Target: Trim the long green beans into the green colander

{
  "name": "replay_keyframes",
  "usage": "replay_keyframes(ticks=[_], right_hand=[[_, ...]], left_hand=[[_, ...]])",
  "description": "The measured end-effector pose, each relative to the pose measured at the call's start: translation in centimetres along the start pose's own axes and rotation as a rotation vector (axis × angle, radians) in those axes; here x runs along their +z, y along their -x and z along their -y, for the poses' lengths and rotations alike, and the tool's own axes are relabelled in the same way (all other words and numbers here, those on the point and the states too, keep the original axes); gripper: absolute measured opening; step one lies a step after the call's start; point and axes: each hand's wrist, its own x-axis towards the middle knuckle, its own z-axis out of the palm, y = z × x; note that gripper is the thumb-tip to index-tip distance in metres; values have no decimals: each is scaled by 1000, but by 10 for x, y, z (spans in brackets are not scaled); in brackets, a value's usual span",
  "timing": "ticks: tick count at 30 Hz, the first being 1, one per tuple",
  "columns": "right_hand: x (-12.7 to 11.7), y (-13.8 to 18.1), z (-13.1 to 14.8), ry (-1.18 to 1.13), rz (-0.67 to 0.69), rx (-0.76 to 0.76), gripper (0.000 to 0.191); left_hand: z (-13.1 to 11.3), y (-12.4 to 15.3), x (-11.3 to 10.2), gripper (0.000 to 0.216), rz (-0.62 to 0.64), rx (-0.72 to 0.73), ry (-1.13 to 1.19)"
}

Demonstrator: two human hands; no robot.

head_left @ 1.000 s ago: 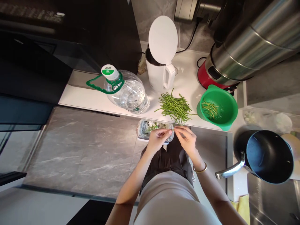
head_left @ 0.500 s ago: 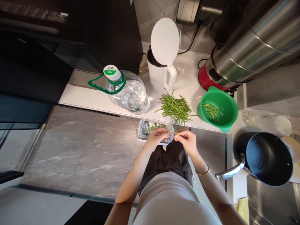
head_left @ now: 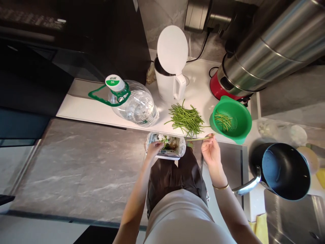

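Note:
My right hand [head_left: 211, 150], just off the counter's front edge, pinches one end of a long thin green vegetable stem [head_left: 199, 138] that points left. My left hand [head_left: 154, 148] is over the left side of a lined waste bin [head_left: 181, 144], fingers pressed together; what they hold, if anything, I cannot make out. White and green scraps [head_left: 166, 139] lie inside the bin. A loose pile of green stems [head_left: 186, 118] is on the counter above the bin. To its right, a green colander [head_left: 242, 122] contains several stems.
A large water bottle [head_left: 137, 105] and a white kettle [head_left: 165, 83] with a raised lid stand on the counter. At right are a steel appliance with a red base [head_left: 215, 86] and a dark pot [head_left: 286, 171], its handle [head_left: 247, 186] pointing left.
My hands were together over the bin's right side. The left has moved left over the bin; the right has moved right with the stem. The view has shifted slightly.

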Motion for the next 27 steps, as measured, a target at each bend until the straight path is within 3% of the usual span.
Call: replay_keyframes(ticks=[4, 6, 12, 16, 21, 24, 27], right_hand=[[4, 2, -5, -117, -17, 63, 15], [5, 2, -9, -117, -33, 77, 13], [3, 1, -18, -12, -59, 94, 14], [0, 1, -21, 130, -57, 69, 17], [-1, 8, -26, 411, 39, -75, 19], [-3, 19, -35, 724, 155, -203, 14], [-8, 29, -48, 1056, 351, -277, 9]], left_hand=[[-8, 3, 11, 9, -20, 80, -245], [-22, 11, 17, 18, -3, 177, -321], [-85, 57, 20, 28, 51, 529, -55], [-112, 79, 17, 22, 121, 689, -71], [-105, 76, 22, 16, 55, 682, -122], [-95, 70, 29, 18, -64, 566, -43], [-89, 69, 35, 21, -82, 416, 46]])
